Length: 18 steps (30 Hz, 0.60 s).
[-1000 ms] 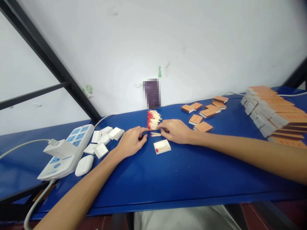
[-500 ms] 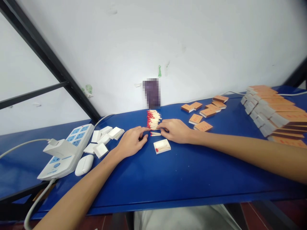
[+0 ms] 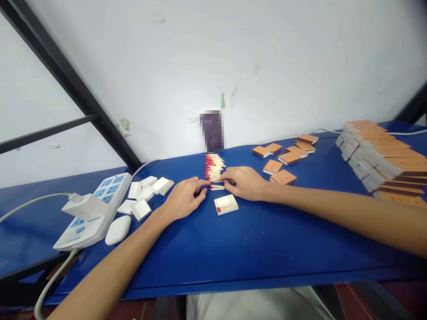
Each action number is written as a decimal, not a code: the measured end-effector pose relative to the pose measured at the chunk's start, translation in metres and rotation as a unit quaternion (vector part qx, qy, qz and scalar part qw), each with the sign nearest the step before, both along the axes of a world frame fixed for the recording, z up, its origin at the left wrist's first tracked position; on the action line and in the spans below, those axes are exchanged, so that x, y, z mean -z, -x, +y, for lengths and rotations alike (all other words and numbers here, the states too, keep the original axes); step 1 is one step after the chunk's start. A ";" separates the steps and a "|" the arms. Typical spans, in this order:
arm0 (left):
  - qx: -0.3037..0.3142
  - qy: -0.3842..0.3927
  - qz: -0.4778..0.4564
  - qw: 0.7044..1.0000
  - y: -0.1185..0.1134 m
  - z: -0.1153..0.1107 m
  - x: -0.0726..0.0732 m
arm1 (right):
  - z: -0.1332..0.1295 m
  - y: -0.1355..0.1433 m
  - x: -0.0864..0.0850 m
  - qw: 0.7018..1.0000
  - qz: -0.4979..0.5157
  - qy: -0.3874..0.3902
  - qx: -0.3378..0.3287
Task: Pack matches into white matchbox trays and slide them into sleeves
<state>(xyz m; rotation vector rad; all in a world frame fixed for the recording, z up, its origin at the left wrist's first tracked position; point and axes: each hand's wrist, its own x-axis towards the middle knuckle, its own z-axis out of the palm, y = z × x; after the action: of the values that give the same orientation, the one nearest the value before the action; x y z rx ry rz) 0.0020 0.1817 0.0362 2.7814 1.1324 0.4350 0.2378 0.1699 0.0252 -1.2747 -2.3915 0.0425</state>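
Head view: left hand (image 3: 185, 197), right hand (image 3: 246, 183), fingers curled (grip unclear), at wooden matches (image 3: 214, 168).

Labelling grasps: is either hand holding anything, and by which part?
Can't tell. Left hand has a fingertip at the red heads, right hand fingertips at the bare ends, along the near edge of the match pile; no grip is clear.

Match pile (image 3: 215, 168), red heads left, few matches (image 3: 218, 188) nearer, white tray (image 3: 229, 211) holding matches (image 3: 228, 206) nearest

The blue table (image 3: 260, 249) leaves passage at front middle; a matchbox stack (image 3: 383, 162) blocks the right.
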 end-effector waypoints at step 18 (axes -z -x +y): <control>0.011 0.004 -0.005 1.000 -0.001 -0.002 -0.002 | 0.001 0.000 0.000 1.000 -0.008 0.002 -0.010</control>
<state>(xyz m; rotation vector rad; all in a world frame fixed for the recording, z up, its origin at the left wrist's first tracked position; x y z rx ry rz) 0.0027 0.1793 0.0381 2.7791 1.0978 0.4411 0.2380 0.1706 0.0252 -1.2562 -2.4185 0.0433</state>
